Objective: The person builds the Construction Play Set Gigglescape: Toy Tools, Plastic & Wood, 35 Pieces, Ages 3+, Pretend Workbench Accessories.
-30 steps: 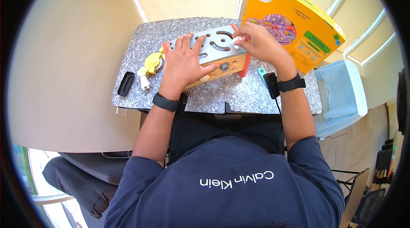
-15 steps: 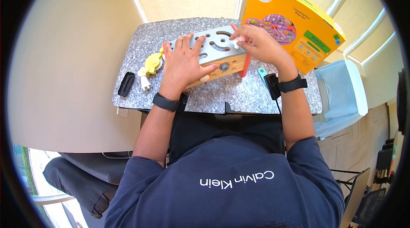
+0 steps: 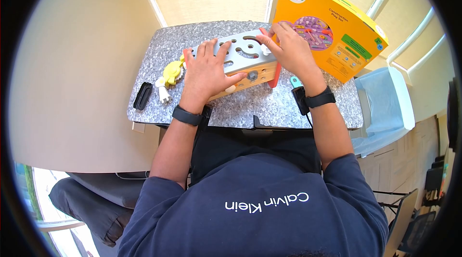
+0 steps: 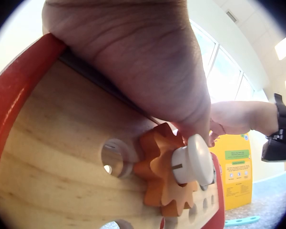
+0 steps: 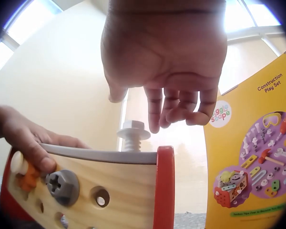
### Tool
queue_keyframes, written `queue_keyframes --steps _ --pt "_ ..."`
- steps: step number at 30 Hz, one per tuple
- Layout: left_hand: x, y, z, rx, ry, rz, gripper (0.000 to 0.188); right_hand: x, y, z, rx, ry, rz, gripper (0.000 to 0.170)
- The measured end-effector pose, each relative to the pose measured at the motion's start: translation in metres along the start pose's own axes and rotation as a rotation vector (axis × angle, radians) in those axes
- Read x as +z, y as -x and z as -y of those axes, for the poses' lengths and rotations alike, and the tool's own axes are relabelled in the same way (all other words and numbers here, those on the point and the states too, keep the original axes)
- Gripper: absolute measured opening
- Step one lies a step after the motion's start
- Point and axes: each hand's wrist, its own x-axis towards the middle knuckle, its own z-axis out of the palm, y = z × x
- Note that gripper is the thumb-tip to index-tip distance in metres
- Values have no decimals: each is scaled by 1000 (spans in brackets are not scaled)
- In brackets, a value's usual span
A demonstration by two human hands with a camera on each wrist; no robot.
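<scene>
A toy wooden workbench [image 3: 267, 76] with a grey slotted top and red ends stands on the table. My left hand [image 3: 207, 71] rests across its top, fingers spread, thumb lying down over the front side. On that side sit an orange gear [image 4: 155, 179] with a white bolt head [image 4: 199, 160] at its centre, and a grey cross-slotted bolt [image 5: 63, 187]. Near the right red end, a white toy bolt [image 5: 133, 129] stands upright in the top, part of its thread showing. My right hand [image 3: 293, 50] hovers beside it, fingers loosely extended and apart from the bolt, holding nothing.
A large yellow play-set box [image 3: 337, 26] stands behind at the right. Left of the workbench lie a yellow toy piece [image 3: 172, 72], a white piece [image 3: 164, 94] and a black tray [image 3: 142, 95]. A teal strip [image 5: 276, 213] is not distinct; a blue-lined bin [image 3: 385, 105] stands right.
The right hand has let go of the white bolt and moved slightly right, its fingers opening. The left hand has stayed in place on the workbench.
</scene>
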Motion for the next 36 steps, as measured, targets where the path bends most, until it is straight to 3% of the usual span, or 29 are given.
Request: queue_keyframes --steps 2,4,5,10,16,20,22,23,25,26,28,31,36 --pt "-2 0 -1 -4 -16 7 93 3 1 -8 -37 -56 -90 40" --pt "-2 0 -1 -1 -22 6 93 1 1 -16 -310 -174 -59 36" --pt "-2 1 -1 -1 -21 6 93 1 1 -16 -310 -173 -58 36" --pt "-3 0 -2 -8 -23 20 93 -10 1 -5 -139 -46 107 38" --pt "1 0 0 0 -11 7 93 6 1 4 -58 64 -9 48" --pt "0 0 -1 1 -24 7 93 2 2 5 26 89 65 47" --pt "-3 0 -2 -1 -34 10 93 12 2 -10 -202 32 -206 41" --pt "-2 1 -2 -1 -34 11 93 13 1 -16 -202 32 -206 41" --pt "0 1 -1 5 -30 -4 93 13 0 -24 -412 -80 -174 34" --pt "0 1 0 5 -29 -4 93 13 0 -26 -411 -80 -173 34" --pt "0 0 0 5 -25 0 93 9 -1 -23 -296 -204 14 37" --pt "-1 0 -1 0 -44 10 92 -3 2 -9 -157 9 45 43" --pt "1 0 0 4 -24 -2 92 0 1 -1 -94 92 25 49"
